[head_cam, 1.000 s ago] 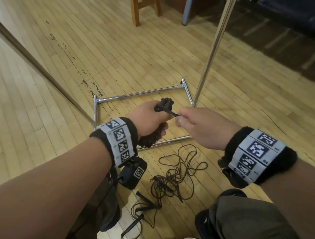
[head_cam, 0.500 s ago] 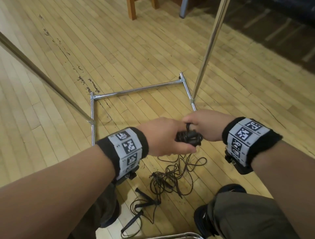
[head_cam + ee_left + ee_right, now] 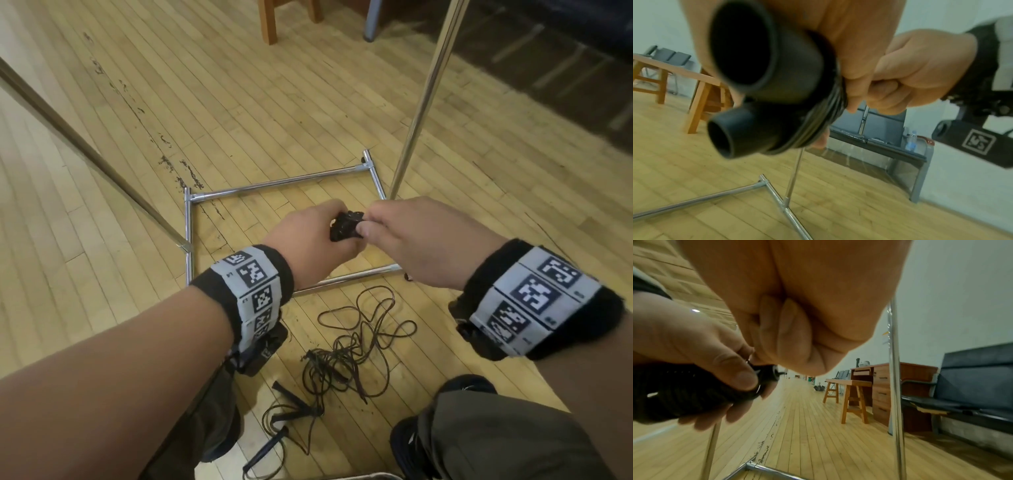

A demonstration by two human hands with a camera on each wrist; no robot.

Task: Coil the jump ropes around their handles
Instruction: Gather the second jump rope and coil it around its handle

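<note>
The left hand (image 3: 315, 236) grips the black rope-wound jump-rope handles (image 3: 346, 226) while the right hand (image 3: 411, 240) pinches their top end; no legible writing.

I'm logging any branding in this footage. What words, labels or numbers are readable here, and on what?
No readable words or brand names.
Left wristband: square black-and-white coded markers, no words; tiny characters beside them too small to read.
Right wristband: the same, unreadable.
Right wrist camera: square marker, blurred.
Jump rope handles: no marking shows.
</note>
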